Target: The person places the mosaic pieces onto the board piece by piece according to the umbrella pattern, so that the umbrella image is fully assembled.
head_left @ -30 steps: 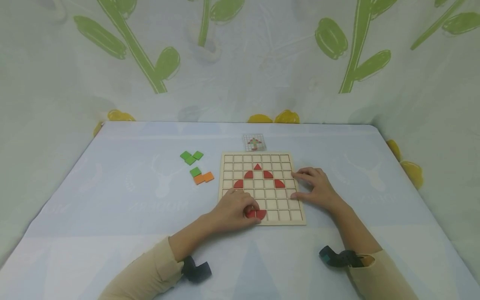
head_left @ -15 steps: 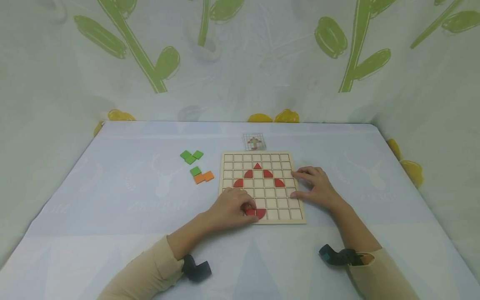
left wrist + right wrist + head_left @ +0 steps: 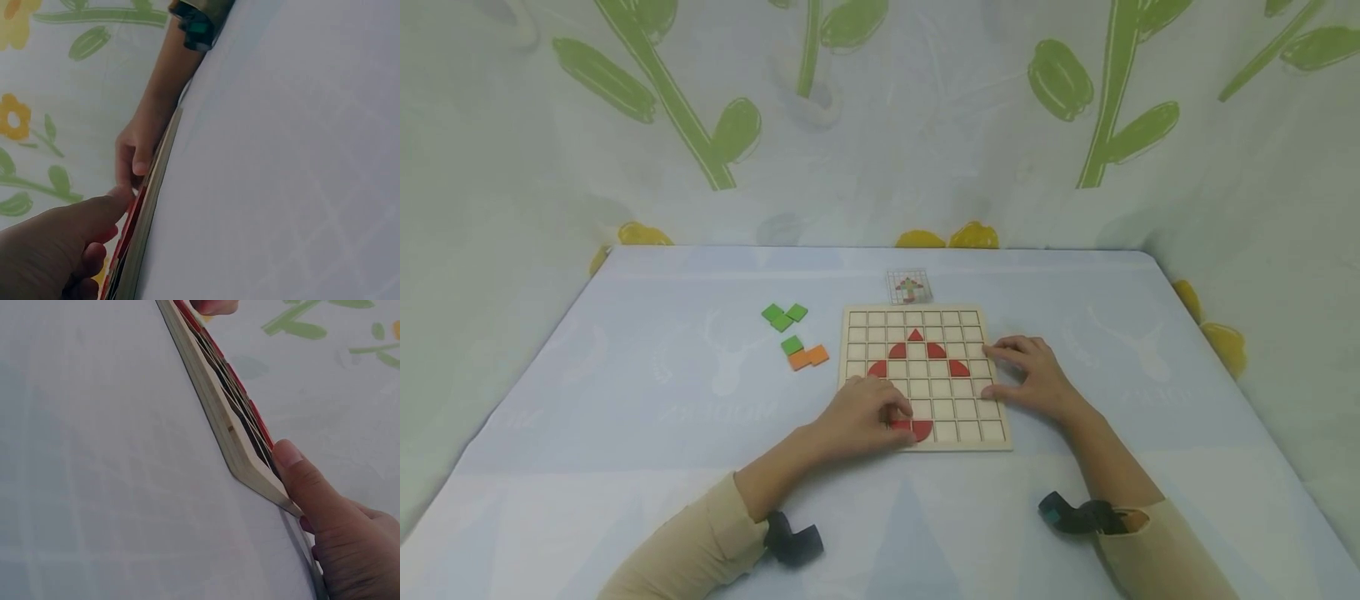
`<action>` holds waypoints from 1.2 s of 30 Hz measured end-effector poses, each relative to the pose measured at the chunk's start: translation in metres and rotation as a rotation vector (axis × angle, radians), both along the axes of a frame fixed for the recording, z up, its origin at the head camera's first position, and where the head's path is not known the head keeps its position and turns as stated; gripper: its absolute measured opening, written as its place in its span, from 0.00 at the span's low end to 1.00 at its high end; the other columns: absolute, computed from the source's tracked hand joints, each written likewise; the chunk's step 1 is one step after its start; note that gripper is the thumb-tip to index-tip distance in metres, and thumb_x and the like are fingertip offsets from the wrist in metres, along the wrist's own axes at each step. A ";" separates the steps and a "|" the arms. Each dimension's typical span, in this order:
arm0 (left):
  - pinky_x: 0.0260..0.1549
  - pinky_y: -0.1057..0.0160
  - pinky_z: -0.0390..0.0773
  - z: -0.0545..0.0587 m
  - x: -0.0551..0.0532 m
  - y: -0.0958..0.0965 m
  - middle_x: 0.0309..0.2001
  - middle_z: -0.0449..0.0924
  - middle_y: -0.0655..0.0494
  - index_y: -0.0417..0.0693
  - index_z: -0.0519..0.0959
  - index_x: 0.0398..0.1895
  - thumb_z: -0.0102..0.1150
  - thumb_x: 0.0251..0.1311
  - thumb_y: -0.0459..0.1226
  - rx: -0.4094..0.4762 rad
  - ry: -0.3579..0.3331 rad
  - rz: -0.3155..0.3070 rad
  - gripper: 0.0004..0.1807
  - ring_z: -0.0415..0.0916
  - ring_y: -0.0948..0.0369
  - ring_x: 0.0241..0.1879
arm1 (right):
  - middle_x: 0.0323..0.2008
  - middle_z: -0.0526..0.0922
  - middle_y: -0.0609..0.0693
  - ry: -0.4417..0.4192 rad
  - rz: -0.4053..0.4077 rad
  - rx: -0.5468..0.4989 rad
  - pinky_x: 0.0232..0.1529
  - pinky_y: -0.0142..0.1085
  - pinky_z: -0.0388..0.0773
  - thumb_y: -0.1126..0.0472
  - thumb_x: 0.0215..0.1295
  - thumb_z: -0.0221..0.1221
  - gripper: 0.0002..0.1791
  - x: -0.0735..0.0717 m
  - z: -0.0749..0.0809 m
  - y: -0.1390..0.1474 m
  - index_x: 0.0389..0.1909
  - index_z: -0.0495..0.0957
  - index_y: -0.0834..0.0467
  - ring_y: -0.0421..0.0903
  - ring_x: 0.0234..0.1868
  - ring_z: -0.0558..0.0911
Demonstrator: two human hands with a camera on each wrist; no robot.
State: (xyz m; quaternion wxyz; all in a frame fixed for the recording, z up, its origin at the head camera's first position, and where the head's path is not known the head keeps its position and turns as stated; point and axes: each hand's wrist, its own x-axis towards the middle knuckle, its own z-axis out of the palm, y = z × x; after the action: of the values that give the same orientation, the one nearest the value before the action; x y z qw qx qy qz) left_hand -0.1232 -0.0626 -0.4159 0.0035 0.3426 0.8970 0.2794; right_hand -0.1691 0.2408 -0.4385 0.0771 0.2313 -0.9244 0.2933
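A square wooden grid board [image 3: 966, 409] lies flat on the table. Red pieces sit in its cells: a triangle [image 3: 915, 336] near the top and quarter-circles, such as one [image 3: 958, 368] at the right. At the board's near edge, my left hand [image 3: 861, 417] touches the bottom row. Its thumb lies by a red quarter-circle [image 3: 922, 430], and another red piece [image 3: 900, 426] shows between thumb and index finger. My right hand [image 3: 1033, 377] rests at the board's right edge, thumb and index finger spread along the rim. In the right wrist view its thumb [image 3: 297, 464] overlaps the board's corner.
Left of the board lie several green square tiles [image 3: 782, 322] and two orange tiles [image 3: 817, 355]. A small pattern card [image 3: 909, 286] in a clear cover lies just behind the board. A fabric wall with printed plants stands behind the table [image 3: 625, 367].
The left hand's thumb and index finger have shifted slightly left over the bottom row, baring more of the right-hand red quarter-circle. The right hand stays at the rim.
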 end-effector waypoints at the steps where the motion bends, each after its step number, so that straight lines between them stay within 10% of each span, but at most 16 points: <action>1: 0.37 0.66 0.66 0.000 -0.001 -0.001 0.25 0.74 0.69 0.57 0.83 0.35 0.69 0.48 0.49 0.008 0.003 0.000 0.12 0.66 0.70 0.30 | 0.51 0.75 0.59 0.005 0.003 -0.004 0.52 0.53 0.63 0.52 0.41 0.73 0.36 0.000 0.000 0.000 0.55 0.77 0.59 0.56 0.53 0.68; 36: 0.36 0.62 0.69 0.006 -0.038 -0.049 0.31 0.76 0.61 0.50 0.82 0.39 0.71 0.47 0.43 0.164 -0.048 0.239 0.16 0.67 0.60 0.36 | 0.51 0.75 0.59 -0.002 0.009 -0.017 0.52 0.53 0.63 0.52 0.40 0.74 0.37 0.000 -0.002 0.002 0.55 0.77 0.60 0.56 0.53 0.67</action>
State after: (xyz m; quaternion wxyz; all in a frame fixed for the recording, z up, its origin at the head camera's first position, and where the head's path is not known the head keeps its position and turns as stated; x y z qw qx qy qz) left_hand -0.1610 -0.1116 -0.4096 -0.0365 0.2259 0.9052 0.3580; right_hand -0.1690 0.2424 -0.4407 0.0768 0.2346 -0.9209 0.3018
